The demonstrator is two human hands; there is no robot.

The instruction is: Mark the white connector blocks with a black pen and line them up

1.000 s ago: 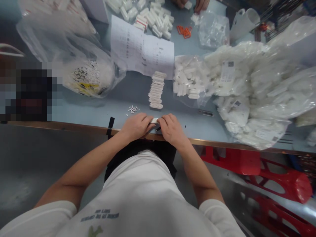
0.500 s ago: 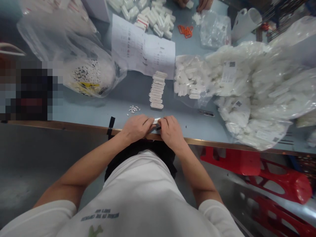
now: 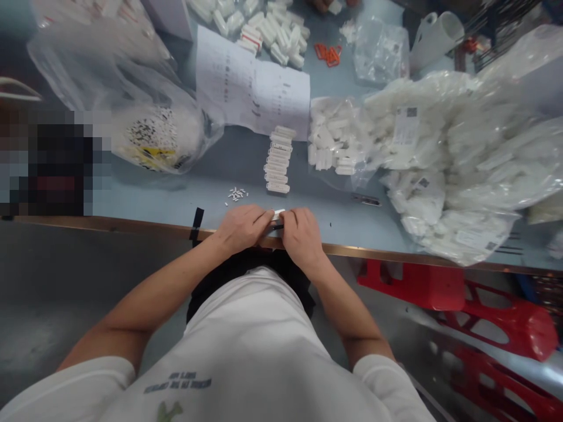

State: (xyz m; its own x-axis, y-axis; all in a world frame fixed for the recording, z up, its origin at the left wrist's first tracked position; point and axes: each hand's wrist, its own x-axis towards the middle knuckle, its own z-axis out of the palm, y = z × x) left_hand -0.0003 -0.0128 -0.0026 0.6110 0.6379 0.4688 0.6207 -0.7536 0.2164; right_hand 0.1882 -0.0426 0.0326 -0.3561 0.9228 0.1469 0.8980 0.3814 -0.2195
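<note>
Our two hands are closed together at the front edge of the workbench (image 3: 145, 199). The left hand (image 3: 243, 227) and the right hand (image 3: 302, 235) pinch a small white strip (image 3: 277, 215) from either side, with only a sliver of it showing between the fingers. A thin black item (image 3: 276, 227) lies just below the strip, though we cannot tell exactly what it is. Compared with a moment ago, our hands have drawn closer, and less of the strip now shows.

Ahead of us, a clear plastic bag (image 3: 334, 135) holds white parts, and larger clear bags (image 3: 457, 158) packed with white parts and carrying printed labels are heaped to the right. On the left sits a clear bag with a speckled and yellow print (image 3: 153, 135). A row of white strips (image 3: 276, 161) lies just beyond our hands, beside a small pile of tiny white pieces (image 3: 236, 194). Past them is a printed paper sheet (image 3: 253, 82). At the top edge, a co-worker's hand (image 3: 323, 3) shows beyond loose white parts (image 3: 250, 29).
</note>
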